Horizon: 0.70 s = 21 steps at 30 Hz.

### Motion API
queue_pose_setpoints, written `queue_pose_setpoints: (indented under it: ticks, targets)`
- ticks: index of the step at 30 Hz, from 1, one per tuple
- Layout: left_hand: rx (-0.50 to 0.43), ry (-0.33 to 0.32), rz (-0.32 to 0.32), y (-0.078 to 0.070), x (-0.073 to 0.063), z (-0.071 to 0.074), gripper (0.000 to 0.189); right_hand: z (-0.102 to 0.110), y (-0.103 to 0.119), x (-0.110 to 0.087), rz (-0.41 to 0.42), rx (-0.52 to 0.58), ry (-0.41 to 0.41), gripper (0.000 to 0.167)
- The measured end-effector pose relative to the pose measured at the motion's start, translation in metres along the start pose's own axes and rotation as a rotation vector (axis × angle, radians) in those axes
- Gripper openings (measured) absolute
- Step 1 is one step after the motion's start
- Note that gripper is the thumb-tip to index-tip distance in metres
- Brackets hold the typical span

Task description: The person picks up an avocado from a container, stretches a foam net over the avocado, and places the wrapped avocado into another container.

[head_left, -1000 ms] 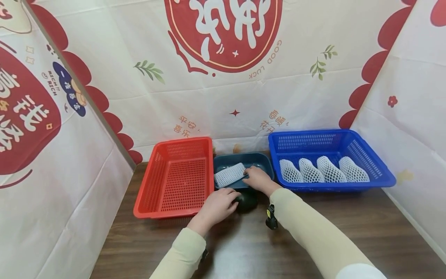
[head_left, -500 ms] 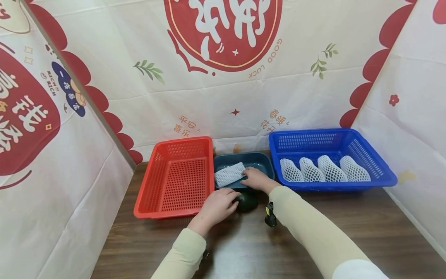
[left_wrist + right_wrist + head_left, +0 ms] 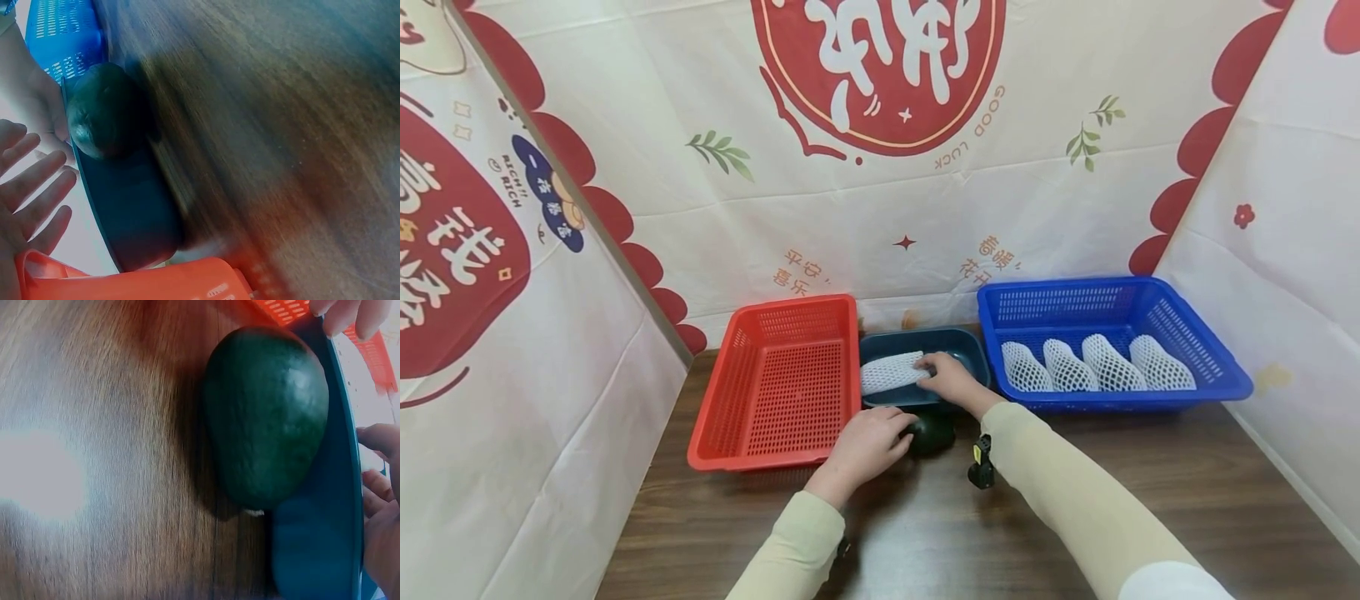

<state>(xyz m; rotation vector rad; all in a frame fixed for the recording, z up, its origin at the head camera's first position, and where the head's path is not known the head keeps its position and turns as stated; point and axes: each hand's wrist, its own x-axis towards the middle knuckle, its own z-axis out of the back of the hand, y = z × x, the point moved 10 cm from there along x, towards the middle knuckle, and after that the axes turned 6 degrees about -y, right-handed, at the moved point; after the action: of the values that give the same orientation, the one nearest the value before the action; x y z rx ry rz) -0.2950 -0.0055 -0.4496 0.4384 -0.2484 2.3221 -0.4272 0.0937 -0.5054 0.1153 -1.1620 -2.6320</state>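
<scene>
A dark green avocado (image 3: 934,434) lies on the table against the front wall of the dark teal tray (image 3: 315,550). My left hand (image 3: 867,443) is held near the avocado's left end; in the left wrist view its fingers (image 3: 39,181) are spread, apart from the avocado (image 3: 105,112). Inside the tray lies a white foam net sleeve (image 3: 886,372), which looks flat. With its fingertips, my right hand (image 3: 953,382) pinches the sleeve's right end. In the right wrist view the tray's rim partly hides that hand, and the sleeve is hard to make out there.
A red basket (image 3: 700,450) stands left of the tray, close against it. On the right, a blue basket (image 3: 1232,383) holds several net-wrapped items (image 3: 1108,367) in a row. Printed cloth walls (image 3: 925,200) stand behind and at both sides.
The foam net sleeve has turned to lie more level, its right end shifting slightly with my right fingertips. My left hand and the avocado have stayed in place.
</scene>
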Motion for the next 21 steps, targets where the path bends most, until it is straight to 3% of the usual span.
queue_pose_setpoints:
  ticks: [7,14,21]
  targets:
    - [0.012,0.005,0.004,0.000,-0.001,-0.001,0.026,0.009,0.009,-0.002,-0.003,0.058,-0.100,0.030]
    - [-0.038,0.027,0.035,0.001,0.000,0.000,0.027,0.023,0.021,-0.012,-0.001,0.019,-0.152,0.026]
    - [-0.070,-0.019,0.109,0.005,-0.001,0.014,0.027,0.043,0.031,-0.023,0.026,-0.024,-0.192,0.025]
